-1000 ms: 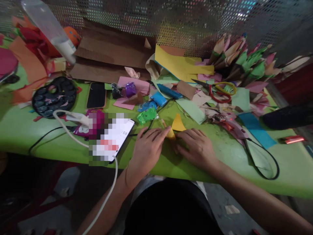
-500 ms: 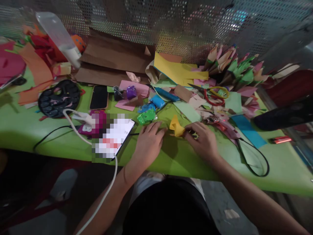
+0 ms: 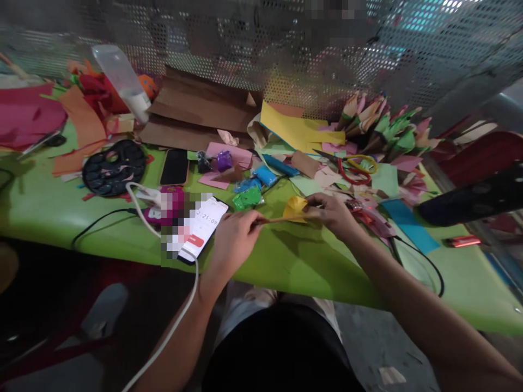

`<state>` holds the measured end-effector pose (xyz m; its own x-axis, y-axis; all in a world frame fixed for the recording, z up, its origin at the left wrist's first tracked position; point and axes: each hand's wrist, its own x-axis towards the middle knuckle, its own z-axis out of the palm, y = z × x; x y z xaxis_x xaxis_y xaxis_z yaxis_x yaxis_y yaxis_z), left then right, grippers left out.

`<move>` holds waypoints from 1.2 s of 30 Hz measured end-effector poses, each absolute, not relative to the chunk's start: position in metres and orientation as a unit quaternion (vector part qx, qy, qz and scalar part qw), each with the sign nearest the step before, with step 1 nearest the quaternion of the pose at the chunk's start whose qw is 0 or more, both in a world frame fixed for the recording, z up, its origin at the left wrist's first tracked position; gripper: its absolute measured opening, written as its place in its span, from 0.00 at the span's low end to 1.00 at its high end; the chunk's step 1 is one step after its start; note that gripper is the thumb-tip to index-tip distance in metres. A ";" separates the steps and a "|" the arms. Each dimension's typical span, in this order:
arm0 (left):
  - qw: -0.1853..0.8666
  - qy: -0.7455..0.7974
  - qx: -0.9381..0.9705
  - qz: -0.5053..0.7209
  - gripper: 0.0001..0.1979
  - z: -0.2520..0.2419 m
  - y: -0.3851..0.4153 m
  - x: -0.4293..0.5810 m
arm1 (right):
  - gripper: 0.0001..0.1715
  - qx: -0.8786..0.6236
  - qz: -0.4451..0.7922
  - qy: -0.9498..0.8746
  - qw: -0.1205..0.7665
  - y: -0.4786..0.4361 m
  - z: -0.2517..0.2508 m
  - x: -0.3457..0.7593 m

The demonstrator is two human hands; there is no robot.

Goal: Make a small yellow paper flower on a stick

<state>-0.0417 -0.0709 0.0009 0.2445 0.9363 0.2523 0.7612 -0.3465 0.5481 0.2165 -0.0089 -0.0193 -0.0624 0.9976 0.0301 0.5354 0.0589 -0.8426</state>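
Note:
My left hand point(image 3: 239, 231) is closed at the near edge of the table, just right of the lit phone point(image 3: 206, 226). Its fingertips pinch one end of a thin tan stick point(image 3: 278, 219), which runs level toward the other hand. A folded yellow paper piece point(image 3: 295, 209) sits along the stick, slightly raised off the table. My right hand point(image 3: 333, 214) pinches that paper's right side, and its fingers hide the stick's far end. A green plastic-wrapped lump point(image 3: 247, 198) lies just beyond my left hand.
Scissors point(image 3: 354, 170) and paper scraps lie behind my right hand, with a pink glue gun point(image 3: 373, 219) to its right. Cables trail from the power adapter point(image 3: 167, 204). A dark bottle point(image 3: 469, 196) lies at right. Brown paper point(image 3: 204, 106) leans on the perforated screen.
Both hands have lifted a little, and the yellow paper has turned in my right fingers. The stick now shows stretched between the hands. My left fingers have gone from spread to pinching.

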 end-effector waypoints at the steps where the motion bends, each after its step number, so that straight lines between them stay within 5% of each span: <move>1: 0.179 0.561 0.753 0.293 0.04 0.001 -0.071 -0.043 | 0.08 -0.587 0.340 -0.653 0.337 -0.009 -0.022 0.214; 9: 0.272 0.637 0.630 0.351 0.12 0.003 -0.050 -0.030 | 0.04 -0.570 0.278 -0.704 0.319 -0.019 -0.022 0.198; 15: 0.149 0.679 0.670 0.260 0.24 0.012 -0.026 -0.011 | 0.11 -0.551 0.461 -0.572 0.395 -0.012 -0.016 0.196; 18: 0.077 0.652 0.692 0.299 0.20 0.018 -0.027 -0.004 | 0.14 -0.523 0.497 -0.520 0.457 -0.007 -0.010 0.195; 21: 0.182 0.591 0.699 0.360 0.10 0.017 -0.031 0.005 | 0.16 -0.501 0.487 -0.508 0.504 -0.002 -0.004 0.192; 28: 0.562 0.406 0.546 0.470 0.11 -0.001 -0.017 0.040 | 0.19 -0.483 0.413 -0.499 0.589 0.008 0.002 0.177; 36: 0.539 0.461 0.537 0.457 0.11 0.007 -0.010 0.040 | 0.21 -0.475 0.430 -0.483 0.597 0.008 -0.007 0.182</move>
<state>0.0403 -0.0097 0.0074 0.1580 0.9874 -0.0070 0.0018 0.0068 1.0000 0.1817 0.0083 -0.0069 0.1631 0.9722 0.1680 -0.0552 0.1790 -0.9823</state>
